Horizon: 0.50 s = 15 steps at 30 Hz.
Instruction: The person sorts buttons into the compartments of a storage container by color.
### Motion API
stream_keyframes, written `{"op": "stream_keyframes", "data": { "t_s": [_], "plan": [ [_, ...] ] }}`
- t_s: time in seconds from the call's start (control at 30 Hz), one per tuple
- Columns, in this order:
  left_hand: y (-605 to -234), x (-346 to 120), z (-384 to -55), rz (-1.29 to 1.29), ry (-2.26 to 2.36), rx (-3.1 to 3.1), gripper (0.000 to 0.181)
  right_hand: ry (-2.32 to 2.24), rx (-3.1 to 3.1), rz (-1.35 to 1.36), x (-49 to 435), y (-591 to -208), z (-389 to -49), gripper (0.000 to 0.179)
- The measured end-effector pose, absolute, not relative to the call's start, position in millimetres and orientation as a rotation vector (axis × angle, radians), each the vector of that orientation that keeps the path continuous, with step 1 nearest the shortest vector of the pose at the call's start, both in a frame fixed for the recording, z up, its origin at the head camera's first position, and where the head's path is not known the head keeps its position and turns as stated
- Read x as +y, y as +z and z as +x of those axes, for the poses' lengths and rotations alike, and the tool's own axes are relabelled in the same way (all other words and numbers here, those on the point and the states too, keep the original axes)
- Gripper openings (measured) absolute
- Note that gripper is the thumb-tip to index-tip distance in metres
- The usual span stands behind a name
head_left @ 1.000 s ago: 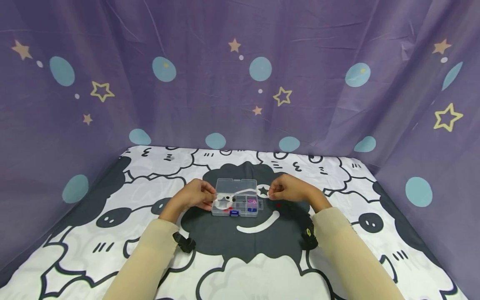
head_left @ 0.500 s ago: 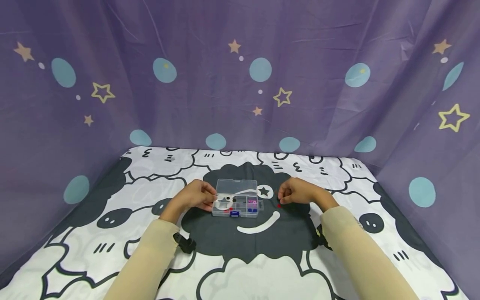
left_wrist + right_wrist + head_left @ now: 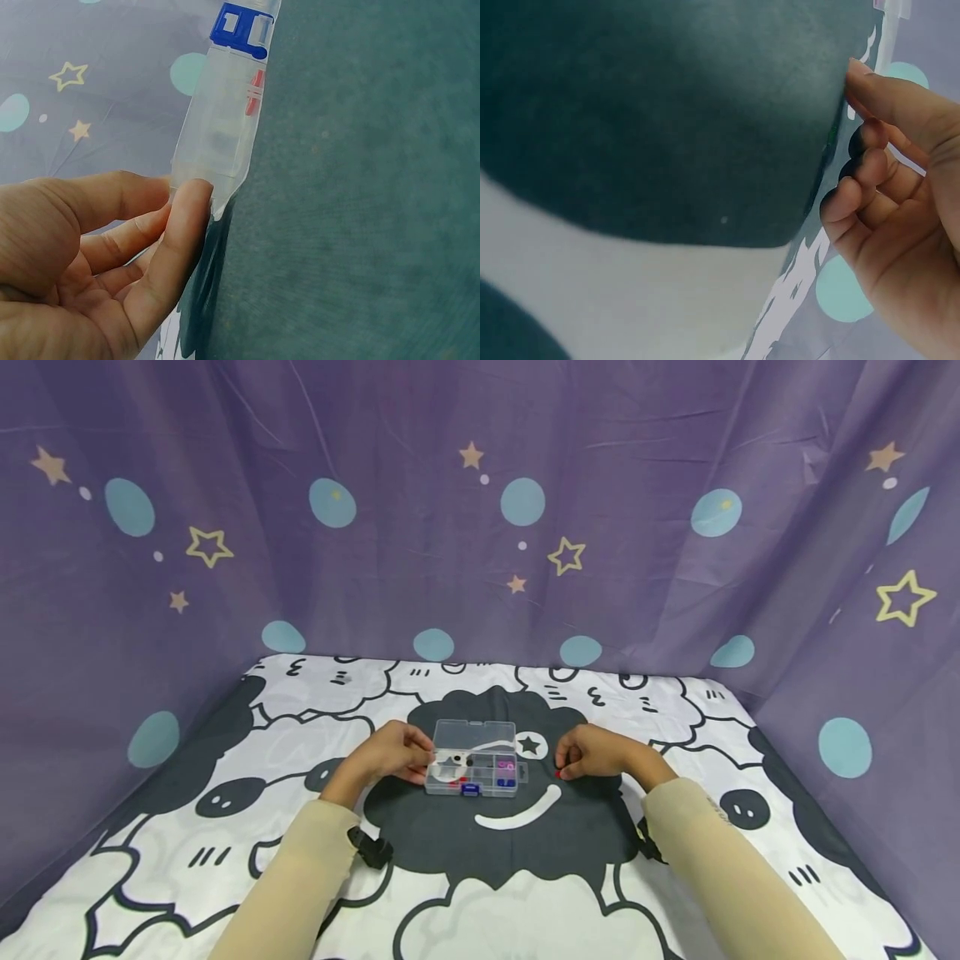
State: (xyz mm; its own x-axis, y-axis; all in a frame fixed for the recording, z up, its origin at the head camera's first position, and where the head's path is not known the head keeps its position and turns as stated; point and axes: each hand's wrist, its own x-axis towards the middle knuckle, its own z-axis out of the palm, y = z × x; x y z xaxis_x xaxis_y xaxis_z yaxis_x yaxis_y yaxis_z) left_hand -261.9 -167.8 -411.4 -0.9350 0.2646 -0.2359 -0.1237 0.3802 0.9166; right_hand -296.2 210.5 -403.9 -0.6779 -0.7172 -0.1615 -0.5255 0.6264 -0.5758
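Note:
In the head view a clear plastic compartment box (image 3: pixel 483 773) lies with its lid (image 3: pixel 475 735) raised at the back. My left hand (image 3: pixel 395 752) pinches the box's left end between thumb and fingers; the left wrist view shows this grip close up. Inside are small pink rings (image 3: pixel 506 766), dark blue pieces (image 3: pixel 506 782) and red pieces (image 3: pixel 459 781). To the right of the box, my right hand (image 3: pixel 600 752) is down at the cloth, its fingertips pinching a small red piece (image 3: pixel 558 773). That piece is hidden in the right wrist view.
A blue latch (image 3: pixel 471 790) sits on the box's front side. Beneath everything is a cloth (image 3: pixel 480 852) printed with sheep faces. A purple curtain (image 3: pixel 420 560) with stars and dots stands behind. A tiny green object (image 3: pixel 832 136) lies near the right fingers.
My right hand has moved away from the box's right side, rightward and nearer to me, down to the red piece on the cloth. My left hand stays on the box.

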Motion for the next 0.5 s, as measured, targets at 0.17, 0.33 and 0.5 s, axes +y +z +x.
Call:
{"op": "stream_keyframes", "data": {
  "t_s": [0.17,0.33,0.5],
  "plan": [
    [-410.4,-167.7,-260.8,0.126,1.569,2.299,0.021,-0.7,2.479,-1.027,208.8,-405.6,-295.3,0.008],
    [-409.0,-167.8,-260.3,0.13,1.563,2.294,0.022,-0.706,2.482,-1.021,208.3,-404.9,-294.4,0.009],
    [-409.3,-167.4,-259.8,0.125,1.558,2.294,0.022,-0.708,2.481,-1.02,208.5,-405.3,-294.1,0.009]
  ]
}}
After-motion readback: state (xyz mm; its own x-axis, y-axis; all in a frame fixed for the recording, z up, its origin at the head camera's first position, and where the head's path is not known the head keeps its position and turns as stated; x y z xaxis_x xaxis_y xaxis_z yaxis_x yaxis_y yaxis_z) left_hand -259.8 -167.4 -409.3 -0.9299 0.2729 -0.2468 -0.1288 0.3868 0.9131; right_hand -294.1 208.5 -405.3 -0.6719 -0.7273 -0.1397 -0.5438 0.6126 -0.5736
